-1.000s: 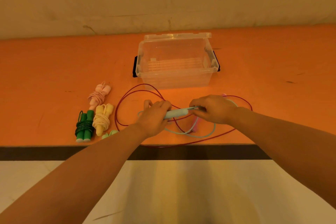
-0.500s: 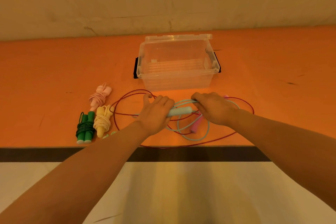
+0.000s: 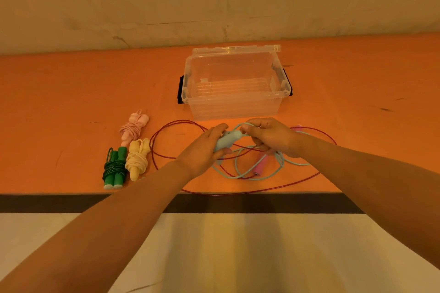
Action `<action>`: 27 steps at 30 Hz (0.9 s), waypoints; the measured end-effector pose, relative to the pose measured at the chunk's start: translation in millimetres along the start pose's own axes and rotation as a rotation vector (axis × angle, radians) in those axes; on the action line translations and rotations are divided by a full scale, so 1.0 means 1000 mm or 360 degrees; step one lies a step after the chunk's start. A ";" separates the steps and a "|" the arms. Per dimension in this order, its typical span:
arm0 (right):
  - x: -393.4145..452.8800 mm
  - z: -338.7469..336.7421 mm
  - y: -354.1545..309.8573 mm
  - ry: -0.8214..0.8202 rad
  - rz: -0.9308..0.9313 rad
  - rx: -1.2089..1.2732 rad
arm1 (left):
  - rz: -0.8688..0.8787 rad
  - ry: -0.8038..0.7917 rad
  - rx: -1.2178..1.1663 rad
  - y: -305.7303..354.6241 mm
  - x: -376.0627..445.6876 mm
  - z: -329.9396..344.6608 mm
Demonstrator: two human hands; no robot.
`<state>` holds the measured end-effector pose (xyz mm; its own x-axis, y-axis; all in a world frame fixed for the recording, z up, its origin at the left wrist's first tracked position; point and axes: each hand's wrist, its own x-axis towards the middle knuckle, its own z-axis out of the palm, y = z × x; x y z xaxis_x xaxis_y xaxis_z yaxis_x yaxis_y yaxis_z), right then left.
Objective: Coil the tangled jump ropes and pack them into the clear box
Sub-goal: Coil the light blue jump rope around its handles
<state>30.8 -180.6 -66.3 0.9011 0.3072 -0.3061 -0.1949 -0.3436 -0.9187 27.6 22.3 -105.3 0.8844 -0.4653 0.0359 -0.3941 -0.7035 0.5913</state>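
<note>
Three coiled ropes wait left of my empty clear box; my left hand grips the blue handles, my right hand pinches the blue cord, and the red rope lies untouched.

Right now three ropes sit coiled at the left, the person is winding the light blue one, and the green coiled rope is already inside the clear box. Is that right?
Not quite. The head view shows the clear box holding no ropes; the green coiled rope lies on the orange table beside the yellow rope and pink rope. The rest holds: both hands work the light blue rope.
</note>
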 end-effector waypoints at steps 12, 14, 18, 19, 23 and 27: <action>0.005 -0.013 0.005 0.0113 -0.0073 0.0092 | -0.0713 0.0299 -0.0151 -0.025 -0.004 -0.019; 0.005 -0.011 0.006 0.0091 -0.0080 0.0057 | -0.0751 0.0276 -0.0235 -0.025 -0.003 -0.020; 0.003 -0.007 0.005 0.0007 -0.0119 0.0026 | -0.0795 0.0265 -0.0651 -0.012 0.000 -0.021; 0.003 -0.007 0.003 -0.0009 -0.0135 0.0040 | -0.0866 0.0256 -0.0851 -0.008 0.002 -0.022; 0.005 -0.006 -0.004 0.0004 -0.0142 0.0142 | -0.1164 0.0243 -0.1535 -0.001 0.005 -0.023; 0.006 -0.005 -0.006 -0.0003 -0.0149 0.0202 | -0.1292 0.0229 -0.1681 0.000 0.005 -0.019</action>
<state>39.0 -181.1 -61.7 0.9169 0.3342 -0.2180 -0.1576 -0.1987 -0.9673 36.3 30.3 -90.3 0.8183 -0.0102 -0.5747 0.5747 0.0277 0.8179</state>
